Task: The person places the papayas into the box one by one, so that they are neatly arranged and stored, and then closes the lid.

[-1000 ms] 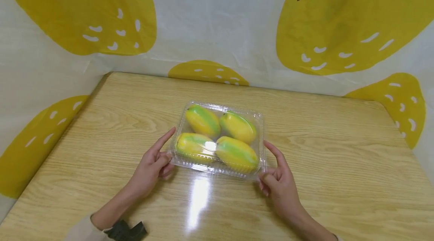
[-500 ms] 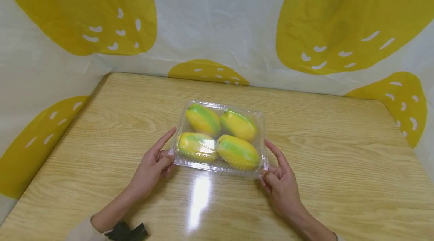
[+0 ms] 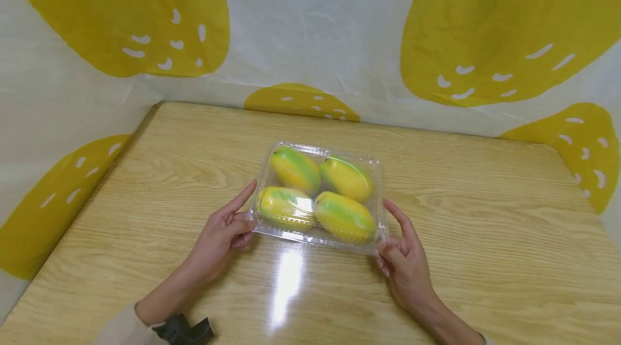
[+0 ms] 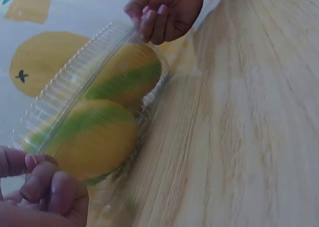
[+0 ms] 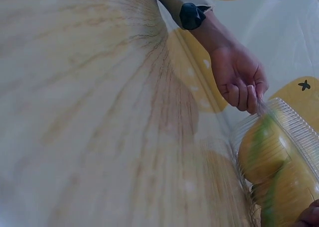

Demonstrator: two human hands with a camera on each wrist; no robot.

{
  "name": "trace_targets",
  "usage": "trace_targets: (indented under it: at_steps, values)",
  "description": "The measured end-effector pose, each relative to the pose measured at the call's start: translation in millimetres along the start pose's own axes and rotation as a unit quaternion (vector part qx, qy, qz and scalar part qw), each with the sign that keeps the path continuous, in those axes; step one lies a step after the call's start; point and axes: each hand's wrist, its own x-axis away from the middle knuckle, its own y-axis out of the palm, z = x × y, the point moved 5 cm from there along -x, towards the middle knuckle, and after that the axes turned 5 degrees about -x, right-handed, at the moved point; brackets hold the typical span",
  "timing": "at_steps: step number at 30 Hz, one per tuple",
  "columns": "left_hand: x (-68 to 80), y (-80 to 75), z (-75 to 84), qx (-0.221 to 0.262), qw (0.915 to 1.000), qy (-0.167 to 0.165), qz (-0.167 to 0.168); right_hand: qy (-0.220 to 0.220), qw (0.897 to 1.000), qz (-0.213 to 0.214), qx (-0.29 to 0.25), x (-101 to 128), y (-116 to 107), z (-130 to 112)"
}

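Note:
A clear plastic clamshell box [image 3: 310,238] holds several yellow-and-green mangoes [image 3: 344,216], laid in two rows. My left hand [image 3: 220,237] pinches its near left corner between thumb and curled fingers, the index finger stretched along the side. At the near right corner my right hand [image 3: 407,264] grips the rim likewise, its index finger extended up that side. In the left wrist view, the box's ribbed edge [image 4: 65,97] spans between the left hand [image 4: 50,192] and the right hand [image 4: 172,13]. The right wrist view shows the left fingers pinching the rim, with the right hand [image 5: 309,214] mostly cut off.
The box is over the middle of a wood-grain table [image 3: 485,215], which reflects a bright light streak. A white cloth [image 3: 310,21] with large yellow fruit prints hangs along the back and sides. A black strap device [image 3: 184,330] sits at the left wrist.
The whole head view has shifted slightly to the right. Both hands keep their hold on the box, which has hardly moved relative to the table.

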Motion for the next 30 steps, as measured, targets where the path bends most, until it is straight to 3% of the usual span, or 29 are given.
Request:
trace_targets:
  at_steps: [2,5,8,10,11,12,14,16,18,20,22,26,30]
  values:
    - [-0.8,0.7,-1.7,0.026,0.9996,0.002,-0.012,-0.005,1.0,-0.001,0.012,1,0,-2]
    - [-1.6,2.3,-6.4,0.119,0.9917,0.01,-0.047,-0.007,1.0,-0.005,0.025,3,1,-5]
    - [-2.8,5.3,-11.2,0.239,0.9649,0.023,-0.106,-0.006,1.0,-0.013,0.027,4,2,-6]
    - [-3.5,6.7,-13.6,0.29,0.9461,0.026,-0.142,-0.003,1.0,-0.016,0.027,4,3,-7]
    - [-3.9,6.9,-14.0,0.299,0.9416,0.027,-0.153,-0.002,0.999,-0.018,0.026,4,3,-7]
    - [-4.3,6.5,-14.3,0.294,0.9431,0.027,-0.154,-0.002,0.999,-0.018,0.028,3,2,-7]
    - [-4.8,4.3,-13.6,0.246,0.9598,0.028,-0.132,0.0,0.999,-0.018,0.035,3,2,-8]
    - [-4.7,2.0,-10.4,0.156,0.9827,0.03,-0.096,0.008,0.998,-0.011,0.058,3,0,-9]
    - [-3.9,0.0,-6.0,0.05,0.9965,0.029,-0.061,0.02,0.996,-0.006,0.085,2,-1,-10]
    - [-2.3,-0.4,-1.0,-0.038,0.9981,0.024,-0.043,0.031,0.994,-0.005,0.109,2,-2,-11]
    - [-0.7,0.0,3.5,-0.09,0.9949,0.018,-0.042,0.04,0.991,-0.008,0.125,2,-3,-12]
    - [1.9,-0.7,10.2,-0.142,0.9885,0.005,-0.051,0.044,0.99,-0.03,0.131,1,-4,-16]
    - [3.0,-6.9,18.2,-0.183,0.982,0.015,-0.044,0.051,0.984,-0.051,0.161,2,-7,-22]
